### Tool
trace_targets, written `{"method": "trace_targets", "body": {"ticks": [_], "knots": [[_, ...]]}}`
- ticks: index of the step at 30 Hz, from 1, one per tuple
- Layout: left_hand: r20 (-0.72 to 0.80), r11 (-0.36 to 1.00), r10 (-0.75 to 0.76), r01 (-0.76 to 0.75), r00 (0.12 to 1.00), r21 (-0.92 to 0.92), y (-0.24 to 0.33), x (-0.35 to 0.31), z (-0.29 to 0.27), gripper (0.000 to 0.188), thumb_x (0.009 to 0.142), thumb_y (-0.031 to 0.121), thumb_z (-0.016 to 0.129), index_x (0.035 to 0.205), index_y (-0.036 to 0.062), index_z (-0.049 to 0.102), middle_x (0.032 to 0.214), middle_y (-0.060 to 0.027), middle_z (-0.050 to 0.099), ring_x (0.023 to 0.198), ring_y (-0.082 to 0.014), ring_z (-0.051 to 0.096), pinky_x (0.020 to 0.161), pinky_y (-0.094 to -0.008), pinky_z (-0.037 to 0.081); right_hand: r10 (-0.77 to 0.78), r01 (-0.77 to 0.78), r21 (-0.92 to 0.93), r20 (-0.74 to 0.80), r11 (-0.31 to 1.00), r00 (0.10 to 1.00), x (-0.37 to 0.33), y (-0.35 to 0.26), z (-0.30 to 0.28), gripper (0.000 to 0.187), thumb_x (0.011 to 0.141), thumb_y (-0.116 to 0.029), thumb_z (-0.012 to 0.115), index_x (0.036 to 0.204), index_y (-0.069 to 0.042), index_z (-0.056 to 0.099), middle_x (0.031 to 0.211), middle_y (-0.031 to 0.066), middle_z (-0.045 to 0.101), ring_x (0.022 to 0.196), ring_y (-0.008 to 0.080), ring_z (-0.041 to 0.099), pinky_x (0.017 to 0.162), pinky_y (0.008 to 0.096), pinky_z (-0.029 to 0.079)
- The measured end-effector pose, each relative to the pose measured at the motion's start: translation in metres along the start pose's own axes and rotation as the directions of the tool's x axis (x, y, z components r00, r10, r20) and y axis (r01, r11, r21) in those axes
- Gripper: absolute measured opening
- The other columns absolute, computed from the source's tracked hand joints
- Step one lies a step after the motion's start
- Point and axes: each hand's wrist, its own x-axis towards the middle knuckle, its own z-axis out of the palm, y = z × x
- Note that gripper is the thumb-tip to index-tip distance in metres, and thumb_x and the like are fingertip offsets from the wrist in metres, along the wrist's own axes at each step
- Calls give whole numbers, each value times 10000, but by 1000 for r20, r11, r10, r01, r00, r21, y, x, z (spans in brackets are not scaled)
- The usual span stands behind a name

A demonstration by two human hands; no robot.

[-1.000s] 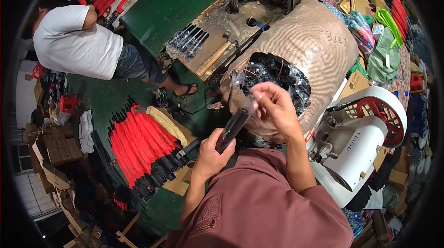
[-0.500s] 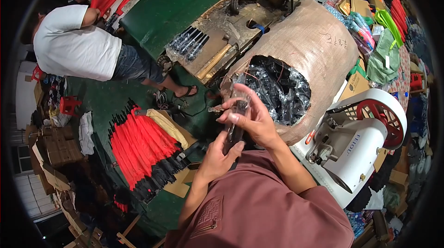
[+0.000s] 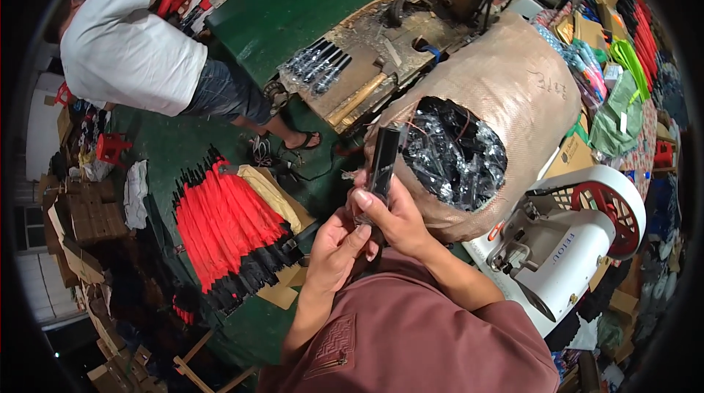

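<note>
Both my hands are closed around a black umbrella handle [image 3: 384,155], a smooth cylinder that stands tilted in front of my body. My right hand [image 3: 400,221] grips its lower part, thumb pressed on the near side. Lower and to the left, my left hand [image 3: 337,250] pinches the bottom end, where clear plastic wrap shows between the fingers. My fingers hide that lower end. Just beyond the handle lies a large woven sack [image 3: 506,78], torn open, with many black pieces in clear plastic [image 3: 455,155] inside.
A workbench [image 3: 367,34] holds several wrapped black handles [image 3: 319,64] and a hammer [image 3: 359,98]. Red umbrellas [image 3: 227,224] are bundled on the left. A white sewing machine [image 3: 561,246] stands at right. A person in a white shirt [image 3: 136,48] bends at far left.
My right hand has slid down the handle and its fingers have closed on it. The handle's black upper part now shows uncovered. The surroundings have shifted slightly right in view.
</note>
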Motion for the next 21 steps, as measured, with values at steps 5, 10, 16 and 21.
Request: {"method": "trace_targets", "body": {"ticks": [5, 10, 16, 21], "knots": [[-195, 983, 163, -175, 967, -49, 3, 2, -4, 252, 1000, 115, 707, 1167, 35, 536, 1022, -65, 651, 820, -124, 639, 711, -253, 519, 27, -23, -111, 33, 994, 999, 6, -1, 10, 329, 1068, -221, 625, 1315, -46, 498, 1010, 3, 593, 839, 77, 562, 731, 272, 517], [-304, 904, 409, -338, 860, 262, -10, -2, -26, 371, 925, -81, 671, 1267, -15, 543, 1113, -87, 677, 911, -169, 698, 800, -278, 571, 136, -113, -187, 113, 976, 984, 20, 8, 16, 394, 1067, -152, 615, 1408, -19, 467, 1231, 68, 625, 1095, 128, 610, 920, 294, 525], [-284, 615, 689, -331, 666, 715, 5, 0, -39, 388, 838, -144, 699, 1203, -55, 602, 1114, -144, 692, 976, -223, 719, 853, -304, 594, 223, -224, 40, 36, 974, 974, 41, 19, 37, 395, 1067, -140, 611, 1419, -14, 486, 1268, 85, 643, 1164, 151, 623, 995, 316, 511], [-86, 194, 841, -149, 533, 970, 20, -1, -52, 361, 775, -113, 756, 1127, -66, 687, 1127, -204, 694, 983, -308, 725, 863, -353, 602, 294, -288, 116, -39, 950, 955, 65, 36, 54, 359, 1070, -138, 607, 1393, -4, 525, 1224, 73, 659, 1132, 130, 617, 976, 312, 512]]}}
